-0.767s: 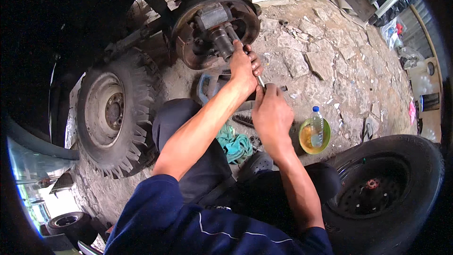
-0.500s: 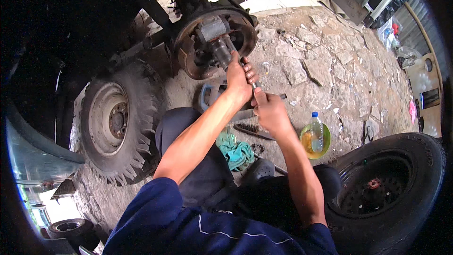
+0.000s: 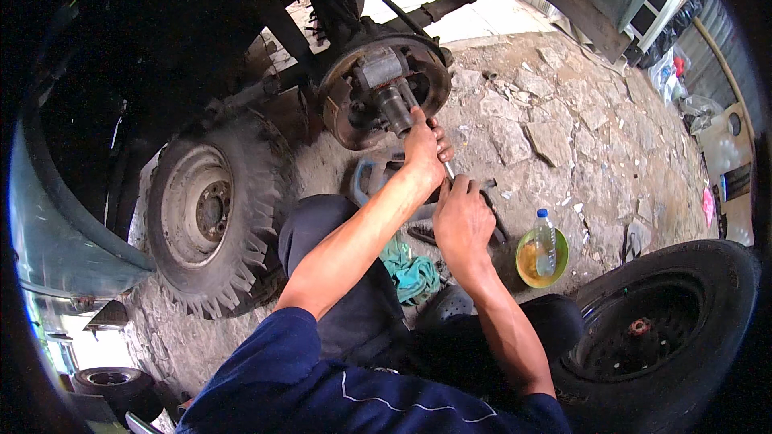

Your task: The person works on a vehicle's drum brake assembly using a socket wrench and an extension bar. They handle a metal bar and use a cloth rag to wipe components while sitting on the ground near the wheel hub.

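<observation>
In front of me is a rusty round brake assembly [image 3: 441, 84] on the end of an axle. A grey metal block [image 3: 380, 69] and a dark, stepped cylindrical spindle [image 3: 394, 109] stick out from its middle. My left hand [image 3: 424, 146] wraps round a slim metal rod-like tool [image 3: 449, 169], just beside the spindle's outer end. Lower down, my right hand [image 3: 465, 221] is closed at the near end of the same tool. The tool's exact kind is hidden by my fingers, and its far end runs up alongside the spindle.
A knobbly-tread wheel [image 3: 193, 201] stands at left; another tyre [image 3: 708, 313] lies at lower right. On the stony ground are a green bowl [image 3: 560, 269] with a clear bottle [image 3: 544, 241], a teal rag [image 3: 412, 273] and a dark tool [image 3: 496, 217]. The vehicle body overhangs above.
The whole view has shifted, so the brake assembly sits slightly lower and further right. My right hand has turned, its back now facing up; my left hand keeps its grip near the spindle.
</observation>
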`<state>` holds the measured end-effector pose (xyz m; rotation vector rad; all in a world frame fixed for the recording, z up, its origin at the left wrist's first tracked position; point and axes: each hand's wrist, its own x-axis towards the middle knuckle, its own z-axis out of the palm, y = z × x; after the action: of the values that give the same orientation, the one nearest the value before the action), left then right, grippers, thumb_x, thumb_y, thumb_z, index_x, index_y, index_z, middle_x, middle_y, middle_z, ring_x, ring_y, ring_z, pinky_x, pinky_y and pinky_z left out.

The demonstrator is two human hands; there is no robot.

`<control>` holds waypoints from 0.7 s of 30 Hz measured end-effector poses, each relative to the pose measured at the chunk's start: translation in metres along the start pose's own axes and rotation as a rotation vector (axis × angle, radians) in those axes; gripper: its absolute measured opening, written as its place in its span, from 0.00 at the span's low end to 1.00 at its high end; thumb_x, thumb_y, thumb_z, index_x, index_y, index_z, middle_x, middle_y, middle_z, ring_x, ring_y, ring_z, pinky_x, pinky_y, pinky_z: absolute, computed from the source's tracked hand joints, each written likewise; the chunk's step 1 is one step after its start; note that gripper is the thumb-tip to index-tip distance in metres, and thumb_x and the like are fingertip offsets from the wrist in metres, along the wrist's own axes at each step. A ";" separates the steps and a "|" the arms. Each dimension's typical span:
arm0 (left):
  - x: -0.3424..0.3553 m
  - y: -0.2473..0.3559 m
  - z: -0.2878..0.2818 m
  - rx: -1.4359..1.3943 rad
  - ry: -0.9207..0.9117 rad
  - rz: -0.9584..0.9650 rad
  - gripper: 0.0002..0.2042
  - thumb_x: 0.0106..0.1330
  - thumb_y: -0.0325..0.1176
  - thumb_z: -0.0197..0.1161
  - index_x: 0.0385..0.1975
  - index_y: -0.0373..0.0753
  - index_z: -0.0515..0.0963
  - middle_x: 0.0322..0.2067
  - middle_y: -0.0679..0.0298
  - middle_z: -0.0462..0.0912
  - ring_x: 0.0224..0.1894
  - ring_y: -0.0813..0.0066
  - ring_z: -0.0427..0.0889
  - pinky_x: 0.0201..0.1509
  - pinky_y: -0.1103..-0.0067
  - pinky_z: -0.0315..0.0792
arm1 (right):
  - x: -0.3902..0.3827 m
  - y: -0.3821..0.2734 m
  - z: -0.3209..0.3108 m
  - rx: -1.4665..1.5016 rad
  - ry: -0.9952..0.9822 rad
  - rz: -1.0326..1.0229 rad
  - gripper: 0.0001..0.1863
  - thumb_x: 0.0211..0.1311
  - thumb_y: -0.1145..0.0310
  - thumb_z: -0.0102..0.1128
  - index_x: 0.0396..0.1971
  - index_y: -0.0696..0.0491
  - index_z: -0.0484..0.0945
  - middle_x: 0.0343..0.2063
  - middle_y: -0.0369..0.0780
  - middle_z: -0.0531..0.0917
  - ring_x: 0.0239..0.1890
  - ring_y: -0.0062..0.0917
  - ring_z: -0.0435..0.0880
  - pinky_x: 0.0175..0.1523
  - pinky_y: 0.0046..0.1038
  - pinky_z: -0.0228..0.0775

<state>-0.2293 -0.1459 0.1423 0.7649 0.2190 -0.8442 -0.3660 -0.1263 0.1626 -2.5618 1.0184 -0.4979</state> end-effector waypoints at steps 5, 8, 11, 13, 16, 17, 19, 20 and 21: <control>-0.007 0.006 0.005 -0.033 0.011 -0.066 0.22 0.69 0.57 0.41 0.25 0.45 0.65 0.13 0.72 0.61 0.14 0.80 0.58 0.16 0.82 0.53 | 0.012 0.019 0.003 0.205 -0.087 -0.024 0.17 0.65 0.60 0.47 0.26 0.59 0.72 0.20 0.51 0.80 0.21 0.45 0.80 0.26 0.44 0.70; -0.013 0.001 0.007 -0.004 -0.024 -0.025 0.24 0.70 0.56 0.35 0.26 0.42 0.67 0.17 0.68 0.69 0.19 0.74 0.67 0.17 0.80 0.61 | 0.019 0.036 0.010 0.811 -0.286 0.222 0.19 0.65 0.57 0.50 0.25 0.60 0.74 0.14 0.40 0.74 0.11 0.28 0.69 0.17 0.29 0.58; -0.006 0.004 0.005 -0.118 -0.063 0.014 0.25 0.68 0.59 0.36 0.25 0.43 0.67 0.18 0.67 0.70 0.18 0.73 0.68 0.18 0.79 0.65 | 0.027 0.024 -0.020 1.343 -0.625 0.633 0.21 0.66 0.53 0.50 0.28 0.59 0.75 0.12 0.29 0.66 0.07 0.12 0.56 0.12 0.17 0.42; -0.002 0.005 0.002 -0.201 -0.126 -0.040 0.21 0.69 0.57 0.40 0.26 0.44 0.66 0.16 0.71 0.64 0.15 0.79 0.62 0.15 0.82 0.57 | 0.031 0.037 -0.019 1.465 -0.719 0.663 0.22 0.66 0.52 0.49 0.29 0.59 0.75 0.12 0.29 0.65 0.06 0.12 0.55 0.11 0.16 0.40; 0.007 0.001 -0.003 -0.176 -0.164 -0.016 0.18 0.68 0.55 0.45 0.27 0.47 0.64 0.13 0.76 0.55 0.11 0.84 0.52 0.13 0.84 0.47 | 0.026 0.040 -0.006 0.735 -0.354 0.176 0.23 0.64 0.51 0.50 0.32 0.60 0.74 0.14 0.41 0.74 0.13 0.37 0.72 0.19 0.34 0.63; 0.009 0.000 -0.002 -0.153 -0.136 -0.004 0.18 0.68 0.55 0.44 0.27 0.47 0.64 0.13 0.75 0.55 0.11 0.84 0.52 0.12 0.84 0.47 | 0.019 0.029 -0.006 0.396 -0.160 -0.020 0.22 0.64 0.52 0.50 0.32 0.60 0.74 0.15 0.44 0.76 0.17 0.43 0.76 0.23 0.39 0.67; 0.012 -0.001 0.001 -0.105 -0.085 0.020 0.18 0.69 0.55 0.44 0.26 0.47 0.64 0.13 0.75 0.55 0.11 0.84 0.52 0.12 0.84 0.47 | 0.006 0.007 -0.016 0.158 -0.013 0.027 0.19 0.65 0.56 0.47 0.29 0.59 0.72 0.22 0.54 0.79 0.30 0.53 0.79 0.33 0.49 0.69; 0.012 -0.001 0.001 -0.111 -0.071 0.010 0.19 0.68 0.56 0.44 0.27 0.47 0.64 0.13 0.75 0.56 0.11 0.84 0.52 0.12 0.83 0.47 | 0.005 0.005 -0.014 0.137 -0.047 0.035 0.18 0.65 0.56 0.47 0.31 0.60 0.71 0.25 0.55 0.79 0.29 0.51 0.79 0.32 0.50 0.69; 0.011 -0.001 -0.001 -0.088 -0.065 0.019 0.19 0.68 0.56 0.44 0.27 0.47 0.64 0.13 0.75 0.56 0.11 0.84 0.52 0.12 0.83 0.47 | 0.006 0.004 -0.012 0.117 -0.082 0.042 0.18 0.65 0.57 0.46 0.32 0.60 0.70 0.28 0.56 0.79 0.29 0.50 0.80 0.31 0.50 0.70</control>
<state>-0.2224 -0.1520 0.1358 0.6552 0.1893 -0.8352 -0.3698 -0.1357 0.1724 -2.4324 0.9825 -0.4252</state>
